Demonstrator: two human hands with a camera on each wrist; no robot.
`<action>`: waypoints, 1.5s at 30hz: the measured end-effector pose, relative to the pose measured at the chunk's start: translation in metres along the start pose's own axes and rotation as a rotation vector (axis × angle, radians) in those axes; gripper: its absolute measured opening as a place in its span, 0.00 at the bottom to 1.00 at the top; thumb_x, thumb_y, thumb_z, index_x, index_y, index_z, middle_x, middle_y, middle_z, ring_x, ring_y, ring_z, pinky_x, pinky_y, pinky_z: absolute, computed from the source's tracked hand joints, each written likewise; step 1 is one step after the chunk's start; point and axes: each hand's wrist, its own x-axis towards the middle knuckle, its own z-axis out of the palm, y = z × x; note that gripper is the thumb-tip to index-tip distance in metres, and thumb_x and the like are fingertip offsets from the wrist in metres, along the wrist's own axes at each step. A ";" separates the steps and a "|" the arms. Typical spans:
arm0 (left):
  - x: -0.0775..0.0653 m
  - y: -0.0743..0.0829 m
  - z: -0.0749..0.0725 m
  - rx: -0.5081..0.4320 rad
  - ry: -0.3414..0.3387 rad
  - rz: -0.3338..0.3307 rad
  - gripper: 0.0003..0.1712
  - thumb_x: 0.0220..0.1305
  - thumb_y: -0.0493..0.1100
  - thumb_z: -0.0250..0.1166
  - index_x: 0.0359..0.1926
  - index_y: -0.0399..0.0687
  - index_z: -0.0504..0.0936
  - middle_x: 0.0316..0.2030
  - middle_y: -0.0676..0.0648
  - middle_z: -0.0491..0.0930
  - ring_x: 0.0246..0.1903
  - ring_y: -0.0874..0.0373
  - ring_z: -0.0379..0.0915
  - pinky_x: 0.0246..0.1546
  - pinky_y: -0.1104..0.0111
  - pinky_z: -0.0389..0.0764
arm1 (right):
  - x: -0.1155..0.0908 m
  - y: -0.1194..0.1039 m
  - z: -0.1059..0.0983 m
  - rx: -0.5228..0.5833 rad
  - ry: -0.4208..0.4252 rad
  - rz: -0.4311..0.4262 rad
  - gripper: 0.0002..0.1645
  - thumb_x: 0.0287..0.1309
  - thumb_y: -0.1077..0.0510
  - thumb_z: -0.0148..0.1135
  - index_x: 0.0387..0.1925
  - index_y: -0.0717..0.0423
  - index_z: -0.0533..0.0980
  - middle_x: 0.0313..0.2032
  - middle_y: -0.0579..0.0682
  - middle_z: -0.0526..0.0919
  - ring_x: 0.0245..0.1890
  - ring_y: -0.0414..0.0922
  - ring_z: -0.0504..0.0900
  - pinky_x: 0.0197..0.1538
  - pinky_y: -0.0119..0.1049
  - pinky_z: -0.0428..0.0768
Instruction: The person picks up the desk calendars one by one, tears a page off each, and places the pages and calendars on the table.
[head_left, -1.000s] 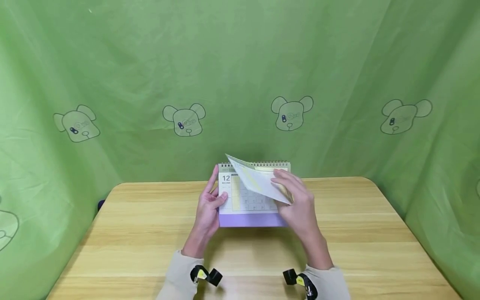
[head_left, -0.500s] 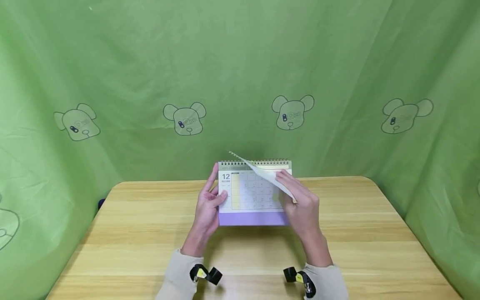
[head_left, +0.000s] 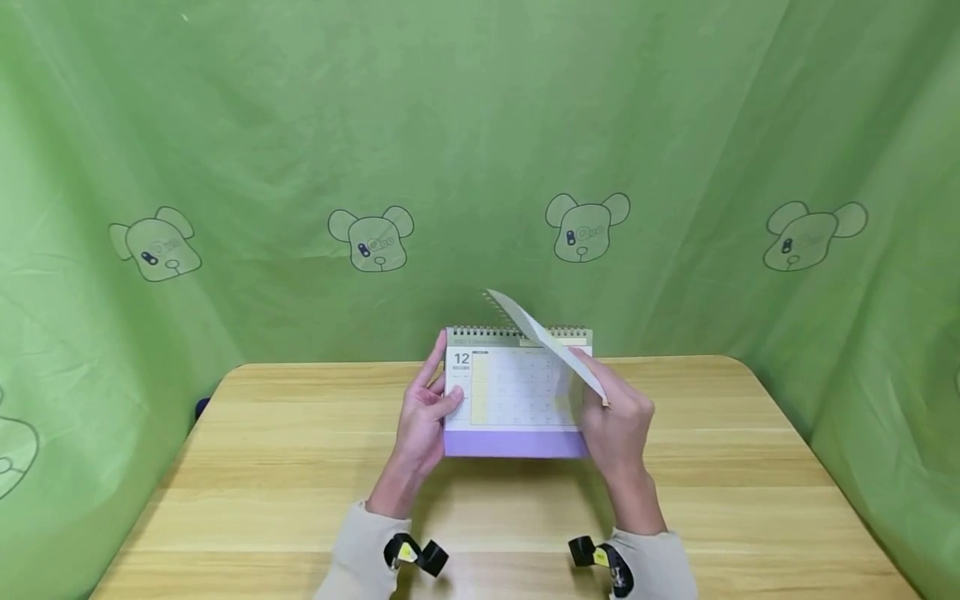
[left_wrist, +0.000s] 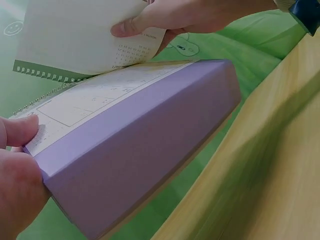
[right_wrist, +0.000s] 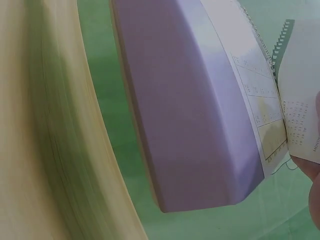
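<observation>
**deskguy:** ok so what's each hand up to?

**pageflip:** left hand (head_left: 423,412) is gripping the left side of a spiral-bound desk calendar (head_left: 513,387) with white printed pages and a purple cardboard base, thumb flat on the front. right hand (head_left: 618,421) is pinching a white paper sheet with a notched green edge (left_wrist: 75,37), thumb on one face, fingers behind.

**deskguy:** is that sheet off the metal rings (head_left: 480,331)?

**pageflip:** at its raised left corner yeah, that end sticks up clear of them. lower down near the right hand I honestly can't tell. it slants across the calendar, and the page behind it says 12.

**deskguy:** and the calendar's sitting on the table?

**pageflip:** nah, it's up off the pale wood-grain table (head_left: 300,467), face tipped toward the person, shadow below it. behind is a green fabric curtain (head_left: 480,125) with bear-head outlines. beige sleeves (head_left: 360,542) on both arms, plus a small black wrist camera (head_left: 431,558) on each.
</observation>
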 end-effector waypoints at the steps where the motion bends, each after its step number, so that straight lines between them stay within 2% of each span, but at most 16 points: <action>1: 0.000 -0.001 0.000 0.002 -0.005 0.000 0.47 0.69 0.21 0.49 0.80 0.64 0.57 0.75 0.37 0.62 0.61 0.47 0.77 0.54 0.59 0.85 | 0.000 0.001 0.000 0.001 0.009 0.008 0.16 0.62 0.75 0.62 0.47 0.63 0.87 0.43 0.59 0.89 0.39 0.59 0.90 0.56 0.23 0.80; 5: -0.001 -0.003 0.001 0.008 -0.009 -0.002 0.47 0.70 0.21 0.49 0.80 0.64 0.56 0.75 0.37 0.62 0.62 0.46 0.76 0.55 0.58 0.85 | -0.002 0.003 -0.001 0.002 0.022 0.038 0.12 0.61 0.73 0.64 0.44 0.66 0.87 0.40 0.62 0.89 0.36 0.61 0.89 0.54 0.15 0.76; 14: -0.004 -0.005 0.002 0.012 -0.010 -0.011 0.45 0.71 0.22 0.47 0.80 0.64 0.56 0.76 0.39 0.61 0.62 0.46 0.76 0.54 0.59 0.86 | -0.002 0.006 -0.002 -0.002 0.033 0.085 0.06 0.61 0.71 0.66 0.39 0.67 0.86 0.35 0.64 0.89 0.29 0.61 0.89 0.49 0.14 0.77; 23: -0.004 -0.005 0.003 0.019 -0.031 -0.013 0.46 0.71 0.21 0.48 0.80 0.65 0.56 0.76 0.37 0.61 0.63 0.46 0.76 0.54 0.58 0.85 | -0.002 0.005 -0.003 0.017 0.070 0.101 0.06 0.60 0.72 0.67 0.39 0.69 0.86 0.35 0.65 0.88 0.27 0.61 0.88 0.47 0.14 0.77; 32: -0.002 -0.006 0.003 0.032 -0.051 -0.011 0.46 0.71 0.21 0.48 0.80 0.64 0.56 0.75 0.37 0.61 0.60 0.49 0.78 0.53 0.59 0.86 | -0.002 0.004 -0.005 0.060 0.122 0.190 0.09 0.57 0.76 0.68 0.40 0.70 0.86 0.36 0.65 0.88 0.33 0.63 0.88 0.47 0.16 0.81; 41: -0.002 -0.006 0.004 0.007 -0.028 -0.030 0.45 0.71 0.21 0.48 0.80 0.66 0.59 0.74 0.38 0.65 0.59 0.49 0.79 0.53 0.59 0.86 | -0.002 0.007 -0.004 0.090 0.130 0.246 0.10 0.58 0.76 0.66 0.42 0.72 0.85 0.39 0.67 0.87 0.37 0.63 0.88 0.48 0.20 0.83; 43: -0.002 -0.006 0.004 0.007 -0.027 -0.031 0.45 0.71 0.21 0.47 0.80 0.65 0.58 0.74 0.38 0.64 0.59 0.49 0.79 0.53 0.59 0.86 | -0.002 0.008 -0.003 0.096 0.139 0.256 0.11 0.58 0.76 0.66 0.44 0.72 0.85 0.40 0.67 0.87 0.40 0.61 0.88 0.49 0.21 0.83; 45: -0.001 -0.007 0.004 0.005 -0.026 -0.036 0.45 0.71 0.21 0.47 0.80 0.66 0.58 0.74 0.39 0.64 0.60 0.49 0.79 0.53 0.58 0.85 | -0.001 0.007 -0.004 0.103 0.145 0.268 0.12 0.59 0.76 0.66 0.45 0.71 0.85 0.42 0.66 0.87 0.43 0.55 0.88 0.51 0.23 0.83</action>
